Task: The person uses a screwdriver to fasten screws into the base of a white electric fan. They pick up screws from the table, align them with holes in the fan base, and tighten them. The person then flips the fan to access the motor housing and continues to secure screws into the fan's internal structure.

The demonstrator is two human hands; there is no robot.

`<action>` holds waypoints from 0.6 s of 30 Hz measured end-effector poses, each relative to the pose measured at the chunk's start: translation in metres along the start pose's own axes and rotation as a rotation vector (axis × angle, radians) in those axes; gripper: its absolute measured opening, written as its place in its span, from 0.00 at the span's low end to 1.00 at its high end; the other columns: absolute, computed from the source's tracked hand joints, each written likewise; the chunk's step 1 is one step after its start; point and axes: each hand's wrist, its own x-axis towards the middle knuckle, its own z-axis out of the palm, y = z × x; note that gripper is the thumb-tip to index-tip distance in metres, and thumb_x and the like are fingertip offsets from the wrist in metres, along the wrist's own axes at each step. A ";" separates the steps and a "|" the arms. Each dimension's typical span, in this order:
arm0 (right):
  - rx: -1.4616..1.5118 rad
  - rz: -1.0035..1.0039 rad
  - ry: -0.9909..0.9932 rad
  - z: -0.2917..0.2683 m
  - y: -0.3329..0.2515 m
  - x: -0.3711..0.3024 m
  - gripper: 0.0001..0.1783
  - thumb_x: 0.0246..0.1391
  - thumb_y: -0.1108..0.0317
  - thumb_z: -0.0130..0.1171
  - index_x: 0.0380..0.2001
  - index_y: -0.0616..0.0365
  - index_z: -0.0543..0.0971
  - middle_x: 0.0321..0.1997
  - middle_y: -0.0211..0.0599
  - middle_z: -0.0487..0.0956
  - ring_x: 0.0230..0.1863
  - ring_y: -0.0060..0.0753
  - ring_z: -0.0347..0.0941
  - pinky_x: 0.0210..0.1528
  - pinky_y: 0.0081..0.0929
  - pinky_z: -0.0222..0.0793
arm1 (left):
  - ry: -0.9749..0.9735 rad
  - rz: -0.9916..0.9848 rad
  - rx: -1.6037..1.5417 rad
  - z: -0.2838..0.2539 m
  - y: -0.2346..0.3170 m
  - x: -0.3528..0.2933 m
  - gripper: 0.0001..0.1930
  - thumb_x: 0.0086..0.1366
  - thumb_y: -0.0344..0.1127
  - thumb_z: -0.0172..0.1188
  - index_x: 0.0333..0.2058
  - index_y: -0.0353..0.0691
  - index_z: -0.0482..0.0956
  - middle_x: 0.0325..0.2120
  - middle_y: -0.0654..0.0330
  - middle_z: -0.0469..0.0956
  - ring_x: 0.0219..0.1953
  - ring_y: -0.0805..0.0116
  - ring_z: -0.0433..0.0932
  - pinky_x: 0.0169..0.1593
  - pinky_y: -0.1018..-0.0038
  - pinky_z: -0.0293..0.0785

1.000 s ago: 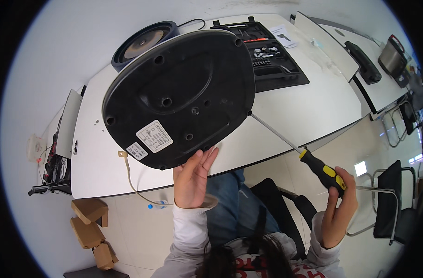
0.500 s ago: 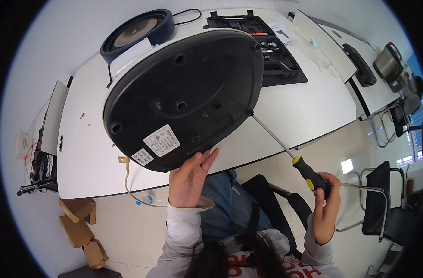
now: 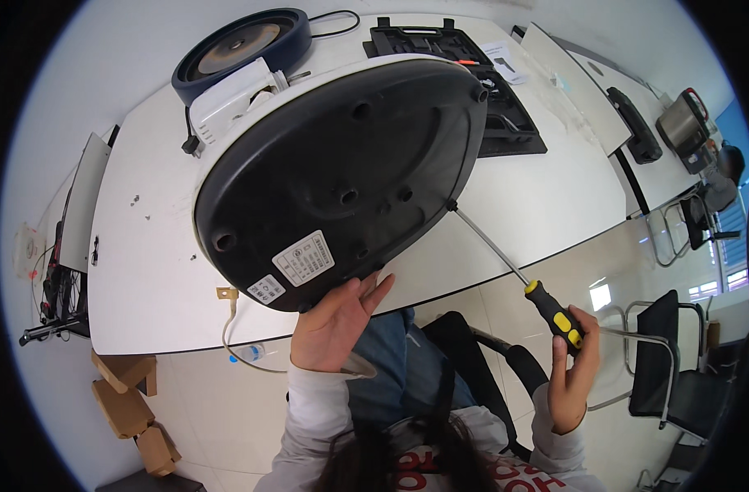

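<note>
A white appliance with a black oval base (image 3: 301, 156) is tipped up over the table, its underside turned toward me. Recessed holes and two white labels (image 3: 303, 257) show on that underside. My left hand (image 3: 332, 324) holds the base at its lower edge, fingers partly hidden behind it. In my right hand (image 3: 574, 361) is a screwdriver (image 3: 555, 316) with a black and yellow handle. The tip of its long shaft meets a hole at the right edge of the base. Whether a screw sits there, I cannot tell.
Behind the appliance lies a dark blue round part (image 3: 242, 47) with a brown disc. An open black tool case (image 3: 506, 123) stands at the back. Small screws (image 3: 135, 200) lie on the white table (image 3: 145, 279) at left. A beige cable (image 3: 225, 328) hangs over the front edge.
The appliance sits slightly farther right and lower in view, and more of its white housing shows behind. The screwdriver has turned in my right hand, its tip still at the base's edge.
</note>
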 end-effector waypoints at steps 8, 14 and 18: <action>0.014 -0.039 0.020 0.002 -0.003 -0.005 0.24 0.44 0.81 0.55 0.47 0.63 0.63 0.46 0.46 0.60 0.42 0.36 0.64 0.38 0.20 0.65 | -0.007 0.001 -0.012 -0.006 -0.002 0.000 0.24 0.59 0.21 0.43 0.56 0.35 0.59 0.56 0.48 0.61 0.60 0.48 0.55 0.62 0.54 0.50; 0.261 0.347 -0.019 -0.003 -0.008 -0.004 0.18 0.46 0.78 0.53 0.43 0.67 0.67 0.43 0.46 0.66 0.41 0.33 0.65 0.36 0.22 0.64 | 0.007 -0.007 0.024 -0.007 0.000 -0.002 0.23 0.59 0.20 0.42 0.55 0.34 0.60 0.56 0.48 0.61 0.60 0.48 0.55 0.62 0.54 0.49; 0.130 0.035 0.075 0.007 -0.005 0.001 0.30 0.43 0.76 0.57 0.51 0.62 0.59 0.50 0.44 0.60 0.37 0.30 0.64 0.30 0.20 0.63 | -0.009 -0.004 -0.007 -0.007 -0.002 -0.001 0.23 0.59 0.20 0.42 0.54 0.34 0.61 0.55 0.48 0.62 0.60 0.48 0.55 0.62 0.54 0.49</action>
